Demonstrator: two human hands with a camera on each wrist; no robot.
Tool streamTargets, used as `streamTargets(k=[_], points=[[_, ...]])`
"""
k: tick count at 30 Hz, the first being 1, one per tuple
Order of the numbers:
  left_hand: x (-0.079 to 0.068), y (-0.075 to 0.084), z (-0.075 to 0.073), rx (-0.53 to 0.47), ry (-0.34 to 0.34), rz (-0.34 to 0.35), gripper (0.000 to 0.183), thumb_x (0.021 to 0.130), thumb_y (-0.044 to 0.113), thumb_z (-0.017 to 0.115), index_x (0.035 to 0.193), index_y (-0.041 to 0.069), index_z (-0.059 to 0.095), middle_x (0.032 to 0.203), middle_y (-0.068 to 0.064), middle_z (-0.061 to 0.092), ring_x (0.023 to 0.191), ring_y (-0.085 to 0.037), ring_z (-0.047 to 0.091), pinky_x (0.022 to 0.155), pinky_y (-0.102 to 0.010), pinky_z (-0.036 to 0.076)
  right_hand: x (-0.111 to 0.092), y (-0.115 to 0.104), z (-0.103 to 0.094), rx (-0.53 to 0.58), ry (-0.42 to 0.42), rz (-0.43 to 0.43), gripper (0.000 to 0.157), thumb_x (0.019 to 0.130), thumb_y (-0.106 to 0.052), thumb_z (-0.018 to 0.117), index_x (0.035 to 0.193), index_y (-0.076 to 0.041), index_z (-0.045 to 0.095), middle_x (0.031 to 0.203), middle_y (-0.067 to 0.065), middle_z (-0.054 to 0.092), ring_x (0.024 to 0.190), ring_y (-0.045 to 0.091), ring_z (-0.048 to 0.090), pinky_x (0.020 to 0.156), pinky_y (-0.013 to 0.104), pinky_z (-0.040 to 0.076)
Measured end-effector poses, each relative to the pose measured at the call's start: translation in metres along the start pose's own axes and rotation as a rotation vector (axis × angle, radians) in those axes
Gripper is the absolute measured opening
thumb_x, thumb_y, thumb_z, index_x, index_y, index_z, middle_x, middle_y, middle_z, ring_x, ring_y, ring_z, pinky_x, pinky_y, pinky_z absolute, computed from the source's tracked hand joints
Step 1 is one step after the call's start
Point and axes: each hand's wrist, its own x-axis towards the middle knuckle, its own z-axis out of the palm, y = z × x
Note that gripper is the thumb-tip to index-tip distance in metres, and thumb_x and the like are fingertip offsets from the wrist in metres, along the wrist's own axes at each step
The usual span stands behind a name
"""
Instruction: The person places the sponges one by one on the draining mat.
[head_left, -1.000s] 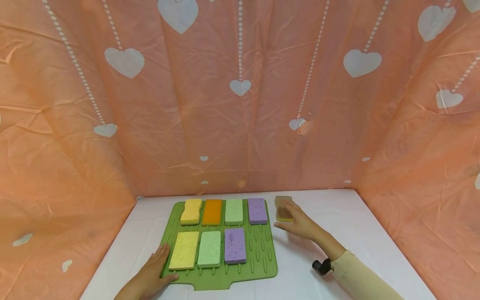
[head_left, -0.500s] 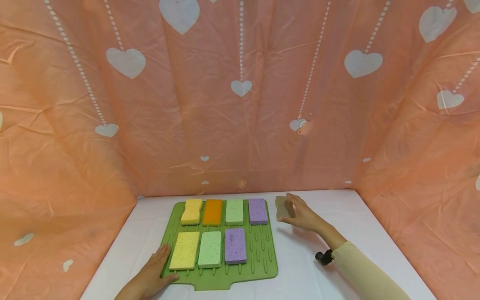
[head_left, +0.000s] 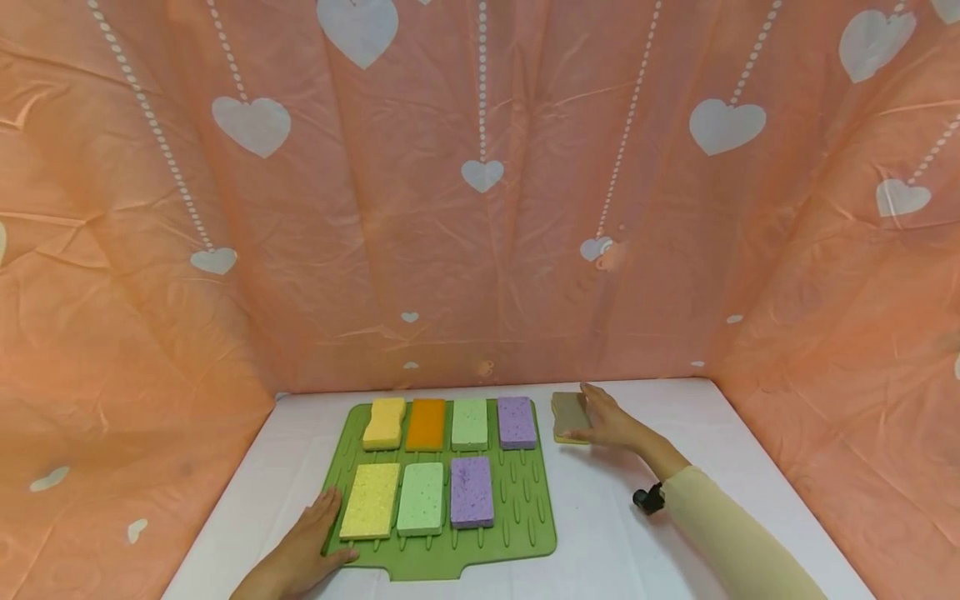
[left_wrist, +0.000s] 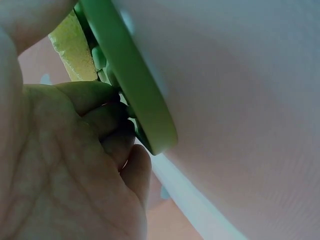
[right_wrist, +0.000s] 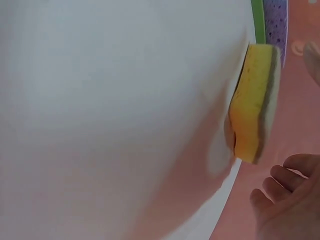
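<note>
A wavy-edged sponge, yellow underneath with a grey-brown top, lies on the white table to the right of the green mat. My right hand hovers at its right side, fingers spread, overlapping it in the head view. In the right wrist view this sponge sits between the thumb and the relaxed fingers, with a gap to the fingers. My left hand rests at the mat's near left corner, fingers along the left edge and thumb at the front edge. In the left wrist view its fingertips touch the mat's rim.
The mat's back row holds a yellow wavy sponge, an orange one, a green one and a purple one. In front lie yellow, green and purple sponges. An orange curtain surrounds the table.
My right hand has slid from over the grey-brown sponge to its right side, uncovering more of its top. The sponge stays in about the same place. My left hand has not moved.
</note>
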Motion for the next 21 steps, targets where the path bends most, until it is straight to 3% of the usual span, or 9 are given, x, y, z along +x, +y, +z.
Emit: streamTargets(k=[11,21], points=[[0.0,0.0,0.001,-0.001,0.001,-0.004,0.119,0.087,0.055,0.085,0.158,-0.021,0.026,0.167,-0.041,0.021,0.157,-0.058,0.017,0.094,0.007,-0.013,0.008,0.018,0.002,0.108,-0.087,0.036,0.123,0.088,-0.037,0.09,0.163,0.018,0.009,0.17,0.04,0.015,0.158,0.057,0.015,0.128,0.068,0.017],[-0.001,0.004,0.0,-0.004,-0.001,0.002,0.118,0.089,0.054,0.084,0.157,-0.022,0.026,0.167,-0.043,0.021,0.156,-0.059,0.016,0.097,0.003,-0.014,0.008,0.024,0.006,0.122,-0.119,0.021,0.119,0.089,-0.033,0.089,0.162,0.02,0.011,0.168,0.044,0.015,0.157,0.059,0.018,0.128,0.067,0.018]])
